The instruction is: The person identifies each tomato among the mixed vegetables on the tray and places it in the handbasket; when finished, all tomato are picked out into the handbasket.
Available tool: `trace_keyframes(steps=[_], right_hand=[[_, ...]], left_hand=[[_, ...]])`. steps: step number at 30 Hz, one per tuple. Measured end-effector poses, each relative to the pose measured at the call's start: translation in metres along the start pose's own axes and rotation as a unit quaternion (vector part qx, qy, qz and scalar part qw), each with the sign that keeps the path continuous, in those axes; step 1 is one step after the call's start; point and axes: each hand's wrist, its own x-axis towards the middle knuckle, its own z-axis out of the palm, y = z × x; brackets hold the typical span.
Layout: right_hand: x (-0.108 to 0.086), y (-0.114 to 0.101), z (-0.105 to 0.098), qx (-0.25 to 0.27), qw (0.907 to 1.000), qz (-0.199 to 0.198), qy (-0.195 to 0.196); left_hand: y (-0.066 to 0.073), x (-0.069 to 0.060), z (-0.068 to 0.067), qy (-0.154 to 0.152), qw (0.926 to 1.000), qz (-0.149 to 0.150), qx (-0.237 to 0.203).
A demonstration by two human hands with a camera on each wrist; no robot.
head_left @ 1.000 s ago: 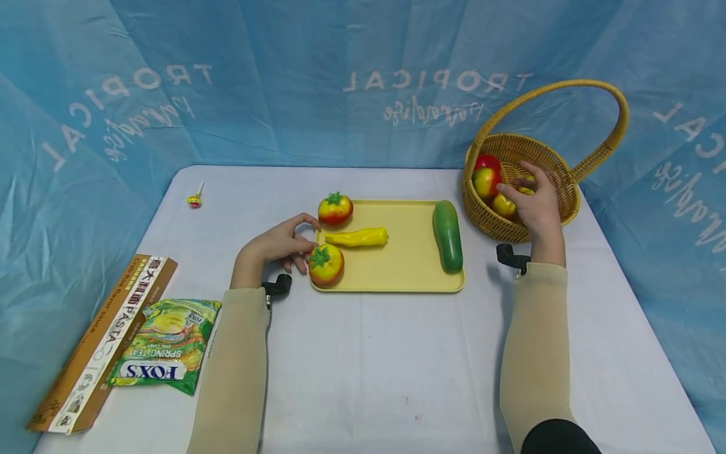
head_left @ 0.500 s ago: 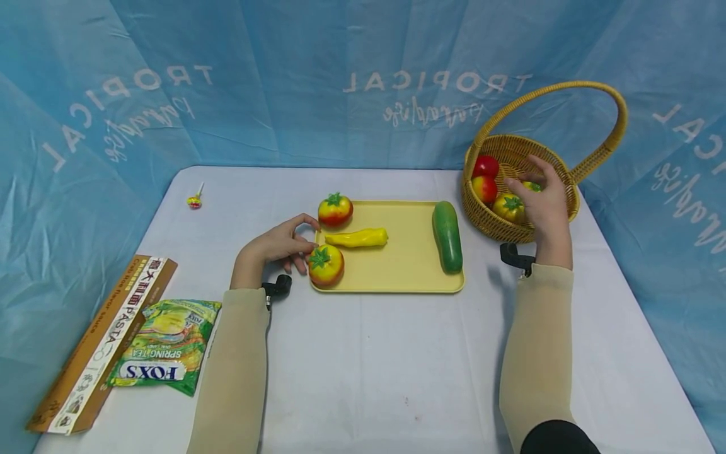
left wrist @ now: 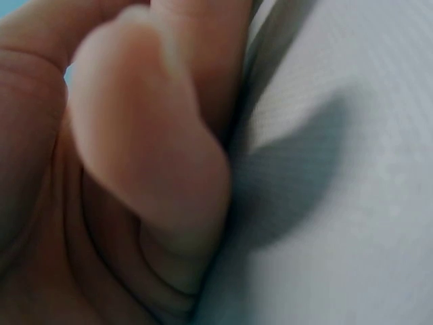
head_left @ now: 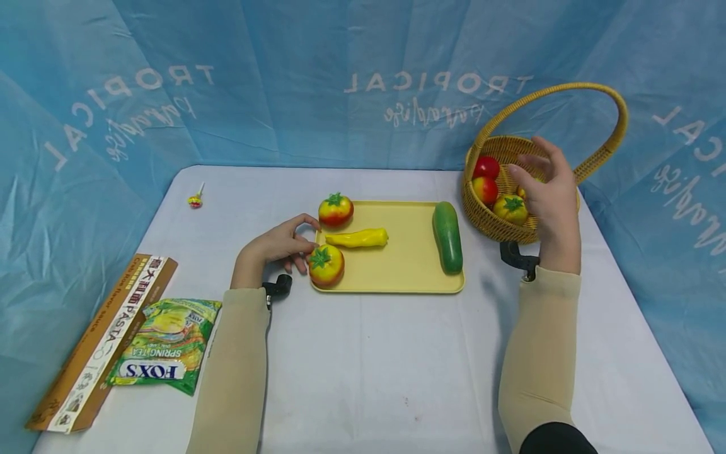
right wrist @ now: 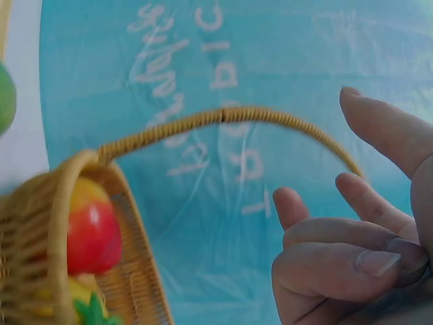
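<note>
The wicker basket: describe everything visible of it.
The woven, golden wicker basket, handle arched high, stands far right on the table. Inside: a red fruit, a red-and-yellow one, a yellow one with green leaves, a fourth fruit mostly hidden. The right hand, holding nothing, overlaps its right side in the head view; contact is unclear.

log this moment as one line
left hand: at left edge of tray | right hand: empty, at wicker basket | yellow pepper, cucumber: on tray
</note>
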Motion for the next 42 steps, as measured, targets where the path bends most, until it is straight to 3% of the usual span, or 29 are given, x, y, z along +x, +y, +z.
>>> trace_keyframes(steps=[11, 15, 23, 31, 35, 42], right_hand=[[-0.006, -0.013, 0.045, 0.027, 0.9935, -0.054, -0.096], [-0.007, -0.014, 0.073, -0.020, 0.9887, -0.062, -0.135], [-0.002, 0.008, 0.130, -0.055, 0.9718, -0.033, -0.227], [-0.001, 0.034, 0.170, -0.058, 0.9504, 0.007, -0.306], [-0.001, 0.043, 0.187, -0.058, 0.9404, 0.021, -0.334], [-0.004, 0.043, 0.211, -0.095, 0.9295, 0.010, -0.356]], left_hand=[[0.000, 0.000, 0.000, -0.001, 1.0000, -0.003, -0.001], [0.000, 0.001, -0.001, -0.001, 1.0000, -0.004, -0.001], [0.001, 0.001, 0.000, 0.000, 1.0000, -0.005, 0.000], [0.001, 0.001, 0.000, -0.003, 1.0000, -0.001, -0.001], [0.001, 0.001, -0.001, -0.002, 1.0000, -0.005, 0.004], [0.000, 0.001, -0.002, -0.002, 0.9999, -0.010, 0.003]])
